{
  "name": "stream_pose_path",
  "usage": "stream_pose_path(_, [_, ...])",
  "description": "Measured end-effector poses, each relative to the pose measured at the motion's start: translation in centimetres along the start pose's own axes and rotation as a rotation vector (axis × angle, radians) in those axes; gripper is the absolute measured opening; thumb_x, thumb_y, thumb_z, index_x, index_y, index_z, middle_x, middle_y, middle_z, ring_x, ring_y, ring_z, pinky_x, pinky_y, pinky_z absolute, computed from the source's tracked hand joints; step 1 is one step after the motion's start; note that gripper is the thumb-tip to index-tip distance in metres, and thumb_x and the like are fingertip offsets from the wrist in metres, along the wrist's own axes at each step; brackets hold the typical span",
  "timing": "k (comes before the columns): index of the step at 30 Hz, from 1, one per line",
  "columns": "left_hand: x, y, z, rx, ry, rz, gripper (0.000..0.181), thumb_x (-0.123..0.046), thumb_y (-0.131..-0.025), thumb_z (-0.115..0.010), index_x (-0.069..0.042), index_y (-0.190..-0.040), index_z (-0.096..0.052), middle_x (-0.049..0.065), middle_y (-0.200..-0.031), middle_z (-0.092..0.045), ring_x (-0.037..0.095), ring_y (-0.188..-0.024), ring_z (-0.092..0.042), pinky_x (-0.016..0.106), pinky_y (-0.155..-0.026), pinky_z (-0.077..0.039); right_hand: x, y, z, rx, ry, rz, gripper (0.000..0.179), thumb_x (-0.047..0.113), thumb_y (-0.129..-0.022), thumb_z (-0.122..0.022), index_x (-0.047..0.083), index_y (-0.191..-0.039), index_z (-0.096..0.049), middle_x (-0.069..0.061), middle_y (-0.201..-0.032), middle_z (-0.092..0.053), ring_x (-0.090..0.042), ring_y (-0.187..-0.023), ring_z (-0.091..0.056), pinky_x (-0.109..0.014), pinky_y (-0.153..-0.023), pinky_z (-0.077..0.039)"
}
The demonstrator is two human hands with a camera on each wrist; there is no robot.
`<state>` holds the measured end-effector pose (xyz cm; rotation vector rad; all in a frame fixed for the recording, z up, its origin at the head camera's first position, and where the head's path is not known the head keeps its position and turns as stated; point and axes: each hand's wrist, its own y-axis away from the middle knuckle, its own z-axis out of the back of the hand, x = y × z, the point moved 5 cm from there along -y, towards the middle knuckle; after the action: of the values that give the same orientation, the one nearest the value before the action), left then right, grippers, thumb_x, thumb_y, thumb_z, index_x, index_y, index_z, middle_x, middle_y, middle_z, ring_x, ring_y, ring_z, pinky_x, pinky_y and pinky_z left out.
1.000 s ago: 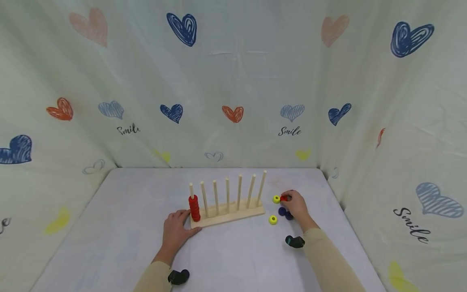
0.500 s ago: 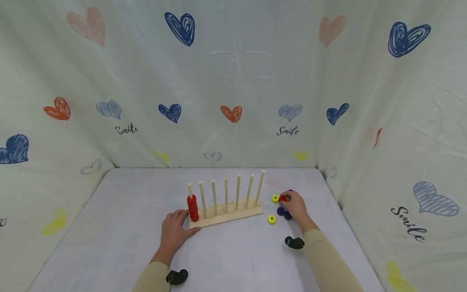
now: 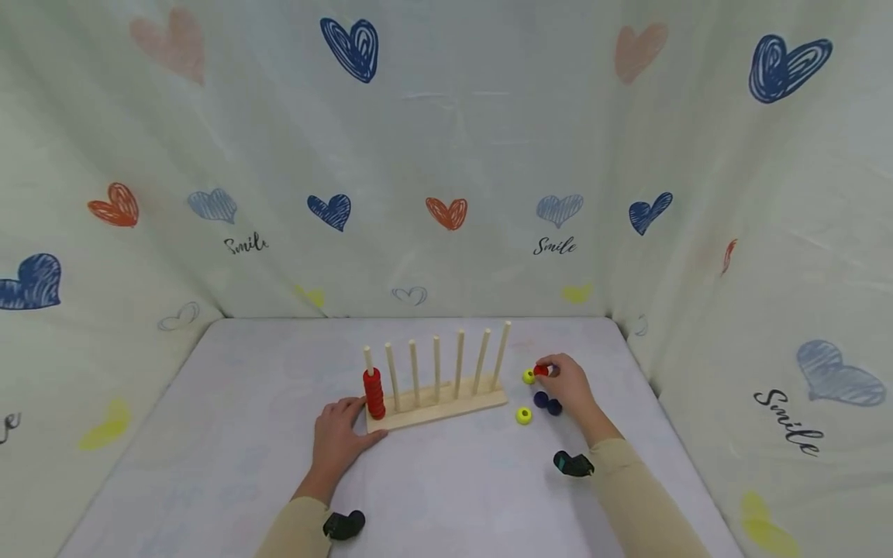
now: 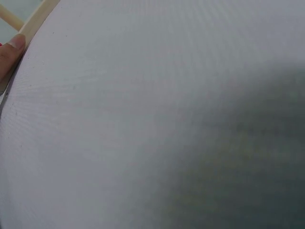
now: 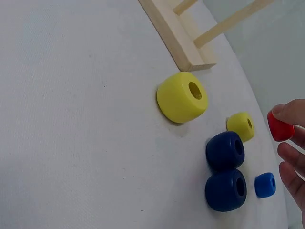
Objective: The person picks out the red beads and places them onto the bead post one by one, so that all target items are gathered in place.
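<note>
A wooden peg rack with several upright pegs stands mid-table. Red beads are stacked on its leftmost peg, the other pegs being bare. My left hand holds the rack's left end, thumb along the front edge and fingers at the side; in the left wrist view only the thumb shows on the wood. Right of the rack, my right hand pinches a red bead between thumb and fingers, raised above the table in the right wrist view.
Near the right hand lie two yellow beads, one nearer and one farther. Two dark blue beads sit side by side, the first against the second. A brighter blue bead lies beyond them. Heart-printed cloth surrounds the table.
My right hand has risen slightly with the red bead in its fingers, which was low among the other beads before. My left hand keeps its place on the rack.
</note>
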<state>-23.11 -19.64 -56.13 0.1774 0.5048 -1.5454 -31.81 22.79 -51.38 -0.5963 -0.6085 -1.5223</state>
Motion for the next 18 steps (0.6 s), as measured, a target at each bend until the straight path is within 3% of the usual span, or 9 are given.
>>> stream_pose_path(7, [-0.1, -0.1, -0.2, -0.007, -0.012, 0.008, 0.079, -0.048, -0.067, -0.086, -0.004, -0.128, -0.062, 0.017, -0.123, -0.059, 0.036, -0.112, -0.048, 0.054, -0.093, -0.041, 1.6, 0.9, 0.5, 0.033, -0.046, 0.022, 0.03, 0.011, -0.087, -0.074, 0.006, -0.115, -0.066, -0.008, -0.107, -0.058, -0.024, -0.086, -0.053, -0.031, -0.066, -0.048])
stream_pose_path(18, [-0.3, -0.1, -0.1, -0.005, -0.007, -0.003, 0.079, -0.05, -0.068, -0.084, -0.005, -0.13, -0.061, 0.016, -0.123, -0.058, 0.035, -0.112, -0.047, 0.054, -0.093, -0.04, 4.9, 2.9, 0.0, 0.057, -0.09, 0.174, 0.026, 0.007, -0.083, -0.077, 0.007, -0.108, -0.07, -0.005, -0.105, -0.062, -0.021, -0.086, -0.056, -0.031, -0.066, -0.049])
